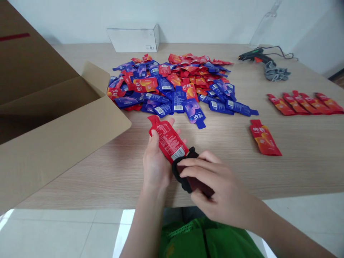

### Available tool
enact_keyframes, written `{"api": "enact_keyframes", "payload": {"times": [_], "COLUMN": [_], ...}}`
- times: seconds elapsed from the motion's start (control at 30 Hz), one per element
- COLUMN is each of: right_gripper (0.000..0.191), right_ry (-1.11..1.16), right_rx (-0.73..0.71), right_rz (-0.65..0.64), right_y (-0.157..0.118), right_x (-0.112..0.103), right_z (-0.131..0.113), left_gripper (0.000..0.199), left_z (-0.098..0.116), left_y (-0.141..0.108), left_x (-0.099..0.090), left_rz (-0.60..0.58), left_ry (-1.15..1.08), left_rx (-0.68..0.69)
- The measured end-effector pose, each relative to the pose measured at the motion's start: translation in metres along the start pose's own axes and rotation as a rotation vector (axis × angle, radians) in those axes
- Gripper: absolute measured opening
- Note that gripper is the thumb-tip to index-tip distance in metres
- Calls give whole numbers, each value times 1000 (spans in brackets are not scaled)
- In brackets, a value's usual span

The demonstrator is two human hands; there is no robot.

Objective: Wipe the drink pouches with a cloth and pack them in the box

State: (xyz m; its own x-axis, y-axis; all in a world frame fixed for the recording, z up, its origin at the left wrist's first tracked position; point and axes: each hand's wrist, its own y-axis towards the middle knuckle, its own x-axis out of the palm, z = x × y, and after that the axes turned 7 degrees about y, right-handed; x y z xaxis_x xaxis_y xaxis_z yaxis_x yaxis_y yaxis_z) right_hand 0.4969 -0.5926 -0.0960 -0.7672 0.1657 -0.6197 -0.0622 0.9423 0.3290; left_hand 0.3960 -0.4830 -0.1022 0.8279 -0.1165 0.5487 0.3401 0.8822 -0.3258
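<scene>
The right hand (pixel 220 179) was closed around the dark cloth (pixel 200 184), its fingers bent over the upper face. The black edge of the cloth met the near end of the held pouch (pixel 170 141), beside the barcode. The left hand (pixel 157 165) held this red pouch from the left, thumb on its printed face, above the near part of the counter (pixel 120 186). The pouch was tilted, its narrow neck pointing far and left.

On the left, the open carton (pixel 61 143) had one flap extended over the counter. To the right, a single pouch (pixel 264 138) lay flat, with a row of five red pouches (pixel 306 104) beyond it. A pile of red and blue pouches (pixel 173 86) covered the far middle. At far right, the grey cloth (pixel 276 71) lay beside a corded black tool (pixel 254 55). The white box (pixel 134 39) stood near the wall, at far left.
</scene>
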Motion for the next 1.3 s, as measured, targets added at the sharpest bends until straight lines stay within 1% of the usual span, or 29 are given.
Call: {"api": "enact_keyframes", "payload": {"times": [0.07, 0.2, 0.3, 0.4, 0.47, 0.53, 0.57, 0.63, 0.7, 0.77, 0.83, 0.9, 0.97, 1.03, 1.13, 1.17, 1.23, 1.3], "right_gripper": [34, 32, 33, 34, 35, 35, 35, 35, 35, 35, 34, 34, 34, 35, 37, 36, 34, 32], "right_ry": [-21, -95, -76, -9, 25, 42, 41, 28, 15, 17, 29, 49, 85, 105, 75, 54, -2, -72], "right_rx": [-4, -46, -3, 33, 37, 10, -9, -29, -8, 46, 92, 114, 100, 59, -23, -52, -68, -16], "right_rz": [43, 57, 9, -57, -23, 50, 77, 90, 71, 26, -33, -45, 25, 132, 221, 225, 184, 140], "right_y": [8, 19, 15, 10, 12, 17, 20, 24, 23, 19, 13, 8, 6, 8, 16, 18, 21, 19], "right_x": [-1, 10, 13, 4, -3, -5, -4, 2, 9, 12, 9, 3, -3, -5, -1, 2, 7, 8], "right_z": [-2, -1, 1, 0, -2, -5, -7, -8, -7, -4, -2, -1, -4, -10, -16, -15, -8, 7], "left_gripper": [49, 47, 46, 46, 46, 48, 48, 48, 46, 42, 41, 41, 42, 43, 46, 46, 44, 40], "left_z": [0, 3, 3, 0, -1, 0, 1, 3, 5, 5, 5, 6, 7, 8, 10, 11, 12, 12], "left_y": [-2, -4, -2, 0, 0, -1, -1, -2, -2, -2, -1, -1, -2, -4, -5, -5, -4, -2], "left_x": [4, 6, 2, -1, 0, 3, 4, 5, 3, 0, -2, -3, -1, 3, 8, 8, 8, 4], "left_rz": [-10, -46, -38, -44, -46, -50, -55, -74, -90, -95, -87, -76, -65, -41, -43, -51, -41, -24], "left_ry": [16, 39, 35, 14, 18, 35, 41, 43, 34, 20, 2, -7, -6, -3, 0, 0, -6, -15], "left_rx": [-17, 53, 63, 70, 76, 76, 71, 52, 54, 105, 163, 195, 208, 220, 171, 154, 173, 227]}}
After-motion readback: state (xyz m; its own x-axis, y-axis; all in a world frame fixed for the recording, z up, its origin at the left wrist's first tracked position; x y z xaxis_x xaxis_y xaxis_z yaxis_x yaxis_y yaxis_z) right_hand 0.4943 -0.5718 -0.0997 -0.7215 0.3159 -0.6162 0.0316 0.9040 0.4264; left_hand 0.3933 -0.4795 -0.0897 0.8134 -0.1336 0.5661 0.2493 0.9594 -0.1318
